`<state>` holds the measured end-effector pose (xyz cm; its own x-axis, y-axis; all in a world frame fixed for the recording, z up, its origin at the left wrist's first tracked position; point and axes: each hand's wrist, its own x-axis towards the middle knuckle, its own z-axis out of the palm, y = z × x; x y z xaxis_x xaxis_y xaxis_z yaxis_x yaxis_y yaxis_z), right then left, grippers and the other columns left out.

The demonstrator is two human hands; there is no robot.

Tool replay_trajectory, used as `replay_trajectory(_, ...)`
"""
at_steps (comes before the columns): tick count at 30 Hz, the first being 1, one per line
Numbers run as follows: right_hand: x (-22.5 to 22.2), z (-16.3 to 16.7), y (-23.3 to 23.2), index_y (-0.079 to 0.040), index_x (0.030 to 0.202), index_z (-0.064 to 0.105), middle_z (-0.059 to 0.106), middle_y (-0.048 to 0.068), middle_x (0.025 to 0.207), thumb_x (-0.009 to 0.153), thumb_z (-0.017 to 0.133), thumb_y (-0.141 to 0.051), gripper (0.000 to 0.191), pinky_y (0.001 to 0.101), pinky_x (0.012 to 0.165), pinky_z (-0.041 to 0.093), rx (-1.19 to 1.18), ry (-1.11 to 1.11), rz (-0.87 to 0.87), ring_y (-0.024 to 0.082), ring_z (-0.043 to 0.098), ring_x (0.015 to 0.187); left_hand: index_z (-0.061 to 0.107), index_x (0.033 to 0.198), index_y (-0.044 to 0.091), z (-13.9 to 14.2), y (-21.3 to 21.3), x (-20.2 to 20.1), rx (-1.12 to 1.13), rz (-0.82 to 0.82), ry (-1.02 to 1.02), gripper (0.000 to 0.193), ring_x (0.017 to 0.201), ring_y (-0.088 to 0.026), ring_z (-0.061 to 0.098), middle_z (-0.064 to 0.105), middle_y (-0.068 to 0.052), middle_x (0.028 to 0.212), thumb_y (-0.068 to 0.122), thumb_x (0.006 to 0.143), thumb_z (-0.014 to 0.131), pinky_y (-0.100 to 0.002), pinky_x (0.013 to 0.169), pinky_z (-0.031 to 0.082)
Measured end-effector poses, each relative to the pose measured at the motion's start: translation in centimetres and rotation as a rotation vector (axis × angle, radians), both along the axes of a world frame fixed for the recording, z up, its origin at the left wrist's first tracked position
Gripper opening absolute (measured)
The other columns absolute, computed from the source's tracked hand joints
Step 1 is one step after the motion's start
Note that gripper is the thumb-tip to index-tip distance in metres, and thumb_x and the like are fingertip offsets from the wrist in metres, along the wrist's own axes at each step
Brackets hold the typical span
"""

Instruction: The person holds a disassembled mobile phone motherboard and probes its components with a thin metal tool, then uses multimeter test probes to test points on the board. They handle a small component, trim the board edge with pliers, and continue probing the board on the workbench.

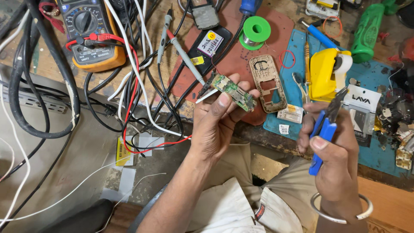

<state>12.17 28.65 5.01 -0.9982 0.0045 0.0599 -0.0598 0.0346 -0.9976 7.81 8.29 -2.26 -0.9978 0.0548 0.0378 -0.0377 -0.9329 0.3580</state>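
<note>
Two hands are in view above the near edge of the worktop [51, 64]. The left hand [215, 125] is raised, palm toward the camera, its thumb and fingertips pinching a small green circuit board [235, 92] by its long edges; the board is tilted, its far-left end close to the tip of a grey test probe [183, 54] with a white lead. The right hand [334, 151] is curled around the blue handles of a pair of pliers [325, 129], whose dark jaws point up and away toward a yellow tape dispenser [323, 73]. Whether the jaws are parted cannot be told. A metal bangle [340, 213] sits on the right wrist.

Between the hands, on the reddish mat [276, 30], lies a beige phone frame [267, 82], just right of the board and not touching it. Far of it stands a green solder spool [255, 31]. A dark phone body with a paper label [209, 45] lies left of the spool. A blue mat [297, 47] lies to the right, under the dispenser and a white packet [362, 105]. At far left a yellow multimeter [90, 36] rests among tangled black, white and red cables [133, 86]. A green grip-shaped handle [366, 32] lies at far right.
</note>
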Motion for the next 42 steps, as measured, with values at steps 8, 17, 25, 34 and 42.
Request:
replay_trajectory(8,-1.2,4.0,-1.9,0.005,0.14,0.059,0.066,0.016,0.115,0.086,0.051,-0.002,0.055,0.0312,0.082,0.053,0.825,0.22,0.159,0.02,0.067,0.09,0.057,0.137,-0.008,-1.0,0.1,-0.1,0.026,0.036,-0.05,0.047,0.118,-0.038,0.069,0.069,-0.022,0.125,0.017,0.101,0.074,-0.046,0.101,0.061)
replay_trajectory(17,-2.3,5.7,-4.4,0.003,0.127,0.063,0.069,0.018,0.113,0.08,0.064,-0.008,0.048,0.0424,0.085,0.053,1.053,0.482,0.21,0.034,0.067,0.096,0.056,0.139,-0.008,-1.2,-0.1,-0.1,0.053,0.031,-0.035,0.049,0.119,-0.039,0.069,0.068,-0.022,0.127,0.013,0.099,0.075,-0.049,0.104,0.059)
replay_trajectory(25,-2.4,6.7,-4.7,-0.01,0.116,0.076,0.07,0.008,0.098,0.075,0.083,-0.023,0.044,0.0411,0.075,0.051,1.429,0.703,0.201,0.027,0.065,0.083,0.054,0.143,-0.007,-1.4,-0.2,0.5,0.043,0.012,0.034,0.054,0.122,-0.039,0.068,0.068,-0.022,0.129,0.006,0.096,0.078,-0.052,0.11,0.056)
replay_trajectory(34,-2.2,7.0,-4.6,-0.016,0.116,0.078,0.069,0.002,0.096,0.075,0.082,-0.028,0.043,0.0394,0.078,0.049,1.561,0.81,0.167,0.024,0.064,0.084,0.056,0.141,-0.008,-1.6,0.0,0.7,0.013,0.027,0.057,0.055,0.122,-0.039,0.069,0.069,-0.021,0.128,0.005,0.094,0.081,-0.053,0.111,0.055)
replay_trajectory(42,-2.2,7.2,-4.2,-0.018,0.114,0.079,0.07,0.002,0.095,0.072,0.083,-0.03,0.044,0.0388,0.075,0.047,1.604,0.836,0.175,0.024,0.063,0.083,0.056,0.141,-0.008,-1.6,-0.1,0.9,-0.025,0.03,0.043,0.057,0.12,-0.038,0.07,0.069,-0.022,0.127,0.006,0.092,0.082,-0.052,0.11,0.056)
